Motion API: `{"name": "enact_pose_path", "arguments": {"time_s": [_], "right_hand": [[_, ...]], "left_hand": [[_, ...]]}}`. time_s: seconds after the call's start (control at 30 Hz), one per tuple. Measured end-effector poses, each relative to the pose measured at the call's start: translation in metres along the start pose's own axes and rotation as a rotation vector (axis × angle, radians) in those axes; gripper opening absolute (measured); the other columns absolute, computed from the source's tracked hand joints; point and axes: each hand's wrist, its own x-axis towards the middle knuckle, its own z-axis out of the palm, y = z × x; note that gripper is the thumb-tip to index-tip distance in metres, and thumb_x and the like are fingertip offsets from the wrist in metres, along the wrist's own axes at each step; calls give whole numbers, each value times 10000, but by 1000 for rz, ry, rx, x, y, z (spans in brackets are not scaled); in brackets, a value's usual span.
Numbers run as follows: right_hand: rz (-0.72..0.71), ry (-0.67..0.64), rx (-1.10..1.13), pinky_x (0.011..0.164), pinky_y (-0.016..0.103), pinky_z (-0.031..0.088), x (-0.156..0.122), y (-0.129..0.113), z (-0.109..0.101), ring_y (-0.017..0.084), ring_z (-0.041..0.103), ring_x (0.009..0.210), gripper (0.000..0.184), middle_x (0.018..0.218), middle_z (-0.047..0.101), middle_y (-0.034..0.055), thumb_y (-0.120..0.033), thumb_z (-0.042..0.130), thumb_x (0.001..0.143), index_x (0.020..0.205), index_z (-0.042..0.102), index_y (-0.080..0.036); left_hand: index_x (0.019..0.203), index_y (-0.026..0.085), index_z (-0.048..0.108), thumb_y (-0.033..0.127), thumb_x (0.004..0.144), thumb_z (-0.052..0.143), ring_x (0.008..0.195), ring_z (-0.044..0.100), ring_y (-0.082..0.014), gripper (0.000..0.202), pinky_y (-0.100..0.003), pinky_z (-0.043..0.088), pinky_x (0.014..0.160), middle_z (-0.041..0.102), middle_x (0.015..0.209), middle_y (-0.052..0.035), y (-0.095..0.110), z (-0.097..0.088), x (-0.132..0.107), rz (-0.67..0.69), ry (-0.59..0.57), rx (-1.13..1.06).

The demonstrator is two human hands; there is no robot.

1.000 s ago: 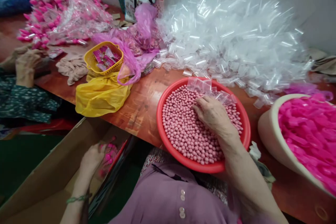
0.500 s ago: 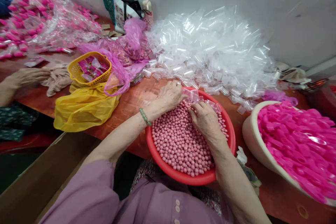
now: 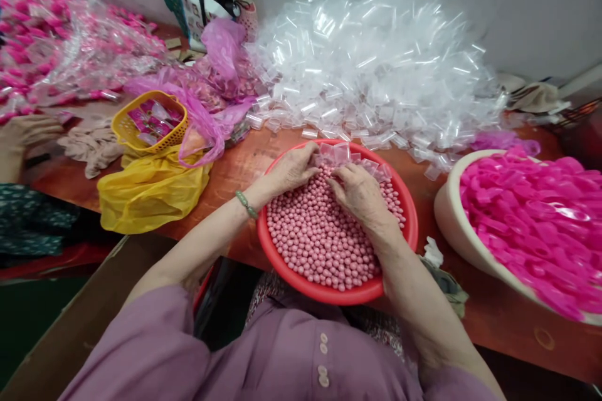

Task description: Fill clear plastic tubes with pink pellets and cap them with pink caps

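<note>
A red basin [image 3: 409, 225] full of small round pink balls [image 3: 320, 244] stands before me. My left hand [image 3: 296, 170], with a green bead bracelet [image 3: 246, 205] at its wrist, curls over the far left part of the basin. Its thumb and fingers close around the edge of a small clear plastic piece [image 3: 335, 153]. My right hand [image 3: 361, 195] is low over the balls, its thumb and fingertips drawn together; what they pinch is too small to make out. More clear pieces lie on the balls by the far rim, just beyond both hands.
Behind the basin rises a big heap of clear plastic pieces [image 3: 371, 69]. A cream tub [image 3: 451, 225] of bright pink plastic parts stands right. Left are a yellow basket [image 3: 141, 149], a yellow bag [image 3: 150, 197], a purple bag [image 3: 221, 113] and another person's hand [image 3: 31, 131].
My right hand has shifted slightly left, towards my left hand, over the balls. My left thumb has come lower beside the clear piece. The view has tilted a little.
</note>
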Motion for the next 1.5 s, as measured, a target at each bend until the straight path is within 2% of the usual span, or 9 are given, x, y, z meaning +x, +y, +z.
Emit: {"name": "enact_pose_path", "arguments": {"time_s": [0.1,0.17,0.27,0.4,0.67,0.87,1.07,1.27,1.5], "right_hand": [[16,-22,26,803,346,461,1,1,-2,260,625,900,182,930,705,142,-237,551,954,905,700,-144],[15,-14,47,795,346,461,1,3,-2,257,627,894,185,932,707,140,-245,547,956,898,697,-153],[31,6,76,819,355,473,1,7,-2,261,636,897,173,952,717,139,-257,558,951,900,694,-163],[60,9,69,852,367,484,1,9,-1,269,649,916,159,966,723,148,-224,561,937,908,700,-153],[68,54,118,819,393,497,1,16,-5,273,656,890,193,940,731,139,-231,532,937,888,709,-171],[234,271,345,743,339,501,-1,34,-18,197,634,732,179,835,737,62,-283,592,894,831,732,-190],[353,392,528,643,302,473,-4,45,-24,156,570,635,196,723,696,19,-345,637,842,777,734,-187],[253,295,519,712,333,508,-4,38,-16,186,625,705,170,806,730,47,-292,605,866,836,738,-189],[24,20,64,855,397,509,1,37,2,268,626,999,437,1112,681,138,-38,463,839,1141,740,-189]], "left_hand": [[1219,76,526,223,778,726,898,654,-204,505,-307,495,804,696,1029,-118,-4,-3,-4,15,65,-115],[1193,87,573,235,804,701,939,649,-211,435,-318,497,844,692,1060,-123,3,-10,-12,52,41,-33],[1045,90,660,165,907,538,954,637,-231,199,-341,494,854,676,1041,-149,21,-24,-27,108,-122,266],[942,55,681,43,922,384,942,633,-279,298,-398,489,836,671,976,-203,40,-30,-38,177,-331,538],[872,118,674,17,793,501,837,631,-224,216,-332,477,769,677,905,-123,45,-6,-23,254,-575,330],[881,137,647,20,631,562,711,538,-160,289,-275,416,651,619,808,-27,37,3,-27,187,-504,-175],[934,155,628,225,749,708,733,558,-127,213,-278,472,741,596,801,13,38,-4,-35,-38,-456,-880],[994,153,672,259,673,827,881,594,-168,372,-321,468,875,655,931,-23,39,-11,-43,-114,-222,-818],[895,150,635,253,670,828,750,558,-112,314,-272,493,768,596,799,10,36,-9,-45,-165,-190,-995]]}}
